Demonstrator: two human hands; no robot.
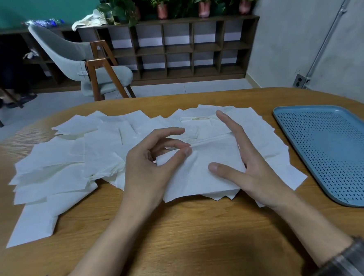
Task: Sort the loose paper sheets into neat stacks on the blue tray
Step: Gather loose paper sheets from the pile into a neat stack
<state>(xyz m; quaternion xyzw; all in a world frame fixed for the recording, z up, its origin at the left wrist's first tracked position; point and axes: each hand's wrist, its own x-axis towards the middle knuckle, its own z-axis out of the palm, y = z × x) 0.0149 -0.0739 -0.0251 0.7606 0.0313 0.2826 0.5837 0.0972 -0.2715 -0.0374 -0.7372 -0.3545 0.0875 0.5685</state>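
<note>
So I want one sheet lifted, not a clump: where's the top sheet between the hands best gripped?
Take the top sheet at its far left corner, coming from the left: that corner is lifted off the pile, so a pinch by the left hand probably catches it alone. The open right hand can steady the other side.

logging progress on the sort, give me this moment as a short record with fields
loose sheets: overlapping, spread across the table
top sheet: creased, between the hands
left hand: pinches top sheet's far edge
right hand: fingers straight, thumb resting on top sheet
blue tray: right of the sheets, none on its visible part
</note>
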